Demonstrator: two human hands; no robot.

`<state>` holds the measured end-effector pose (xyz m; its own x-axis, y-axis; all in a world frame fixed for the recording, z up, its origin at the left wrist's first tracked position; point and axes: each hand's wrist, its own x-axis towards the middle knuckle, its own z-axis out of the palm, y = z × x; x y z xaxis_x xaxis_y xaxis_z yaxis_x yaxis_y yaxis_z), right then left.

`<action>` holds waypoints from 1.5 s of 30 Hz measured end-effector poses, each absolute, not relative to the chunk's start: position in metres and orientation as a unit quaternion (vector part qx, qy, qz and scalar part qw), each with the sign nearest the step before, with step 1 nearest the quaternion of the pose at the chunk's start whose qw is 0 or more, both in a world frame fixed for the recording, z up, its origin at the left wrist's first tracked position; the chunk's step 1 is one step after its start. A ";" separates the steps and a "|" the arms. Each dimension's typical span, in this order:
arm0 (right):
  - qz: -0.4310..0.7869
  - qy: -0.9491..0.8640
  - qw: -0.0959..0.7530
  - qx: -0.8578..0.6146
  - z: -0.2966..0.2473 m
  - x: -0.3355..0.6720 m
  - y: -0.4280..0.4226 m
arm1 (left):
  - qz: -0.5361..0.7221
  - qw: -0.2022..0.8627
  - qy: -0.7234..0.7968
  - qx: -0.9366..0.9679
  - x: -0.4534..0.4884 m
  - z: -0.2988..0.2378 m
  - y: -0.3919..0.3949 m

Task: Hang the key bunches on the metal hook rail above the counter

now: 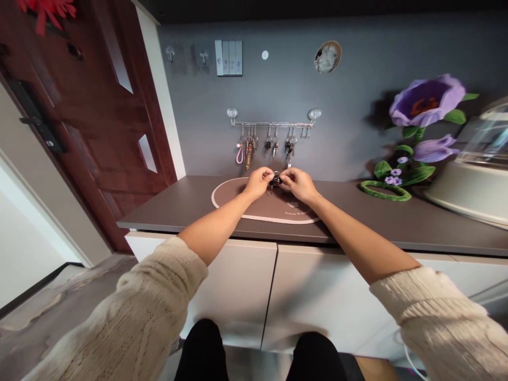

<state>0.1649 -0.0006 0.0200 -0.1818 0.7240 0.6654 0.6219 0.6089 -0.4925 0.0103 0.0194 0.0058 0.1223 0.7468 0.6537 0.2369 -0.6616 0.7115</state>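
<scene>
Both of my hands meet above the brown oval mat (pixel 238 198) on the counter, with a bunch of keys (pixel 275 181) between them. My left hand (pixel 260 181) pinches the ring of the bunch from the left. From the right, my right hand (pixel 296 182) has its fingers closed on the same bunch. A key dangles below the fingertips. Just behind and above the hands, a clear hook rail (pixel 273 125) on the wall carries several hanging keys, a pink strap (pixel 239 153) and a brown key fob (pixel 248 152).
On the right of the counter (pixel 166 203) stand a purple crocheted flower (pixel 428 100) with a green ring base and a large pale appliance (pixel 472 185). A switch panel (pixel 229 58) and clear hooks are on the wall. A dark red door (pixel 99 121) is at left.
</scene>
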 end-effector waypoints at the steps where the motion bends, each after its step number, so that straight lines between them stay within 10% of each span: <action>1: 0.062 -0.769 0.459 -0.441 0.019 0.165 0.000 | 0.569 0.235 0.341 0.711 0.010 0.006 0.019; 19: 0.263 -0.711 0.526 -0.384 0.013 0.161 0.006 | 0.578 0.340 0.295 0.681 0.014 0.005 0.016; 45: 0.308 -0.585 0.671 -0.335 0.054 0.191 0.024 | 0.454 0.063 0.432 0.777 0.016 -0.003 0.019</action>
<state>0.1914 0.0240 0.0543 0.1251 0.8050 0.5799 -0.0217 0.5866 -0.8096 0.0160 0.0186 -0.0031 0.2141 0.7279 0.6515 0.6133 -0.6192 0.4903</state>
